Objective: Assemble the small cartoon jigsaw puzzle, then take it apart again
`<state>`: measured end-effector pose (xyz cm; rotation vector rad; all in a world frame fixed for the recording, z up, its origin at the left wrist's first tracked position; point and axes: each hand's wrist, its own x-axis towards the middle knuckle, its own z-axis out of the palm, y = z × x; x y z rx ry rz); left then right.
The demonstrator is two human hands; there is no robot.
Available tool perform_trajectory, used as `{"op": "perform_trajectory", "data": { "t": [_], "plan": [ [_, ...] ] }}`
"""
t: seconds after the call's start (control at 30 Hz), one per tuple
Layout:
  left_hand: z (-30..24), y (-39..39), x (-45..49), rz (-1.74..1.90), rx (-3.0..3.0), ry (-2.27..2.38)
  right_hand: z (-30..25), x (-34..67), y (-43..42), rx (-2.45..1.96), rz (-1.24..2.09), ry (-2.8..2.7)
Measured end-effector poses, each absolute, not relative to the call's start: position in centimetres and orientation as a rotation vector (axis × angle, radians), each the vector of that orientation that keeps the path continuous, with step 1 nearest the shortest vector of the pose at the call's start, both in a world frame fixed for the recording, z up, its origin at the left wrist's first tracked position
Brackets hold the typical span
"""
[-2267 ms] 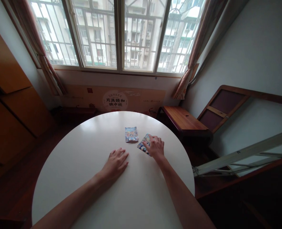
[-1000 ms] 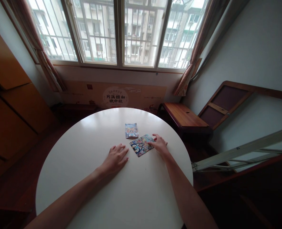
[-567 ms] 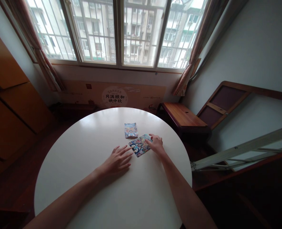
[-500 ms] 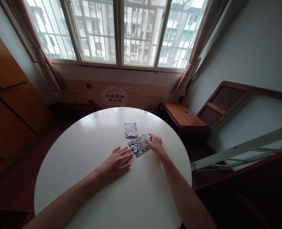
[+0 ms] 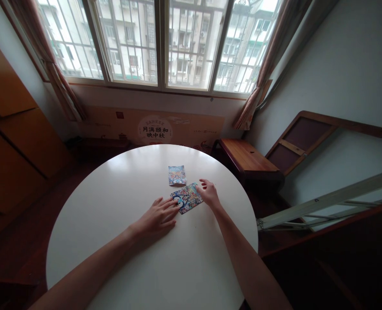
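A colourful printed packet (image 5: 186,198) lies flat on the round white table (image 5: 120,202). My right hand (image 5: 207,193) rests at its right edge, fingers spread and touching it. My left hand (image 5: 158,215) lies flat on the table, its fingertips touching the packet's left edge. A second, smaller packet (image 5: 177,175) with a similar busy print lies just beyond, untouched. Both hands hold nothing.
A wooden bench (image 5: 247,160) stands to the right of the table. A wooden frame (image 5: 302,140) leans on the right wall, a pale rail (image 5: 326,202) below it. A printed cardboard panel (image 5: 154,128) stands under the barred window. Wooden cabinets (image 5: 13,142) fill the left.
My right hand has slid the larger packet leftward and uncovered it. My left hand has reached forward until its fingertips meet the packet's left edge. The smaller packet has stayed put.
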<state>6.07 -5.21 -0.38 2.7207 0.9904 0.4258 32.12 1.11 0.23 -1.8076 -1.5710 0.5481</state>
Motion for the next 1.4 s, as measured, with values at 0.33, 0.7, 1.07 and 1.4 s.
{"op": "perform_trajectory", "data": {
  "t": [0.33,0.7,1.07,1.4],
  "plan": [
    [-0.7,-5.1,6.0,0.418,2.721,0.999,0.7,29.7,0.3,-2.101,0.360,-1.683],
    [-0.8,-5.0,5.9,0.422,2.750,0.988,1.6,29.1,0.8,-1.905,0.559,-1.693],
    [-1.1,-5.0,5.9,0.398,2.769,0.991,0.4,28.1,-0.5,-1.632,0.183,-1.808],
    [-1.3,-4.7,5.8,0.447,2.775,0.959,-0.1,27.8,-0.4,-1.384,0.264,-1.886]
  ]
}}
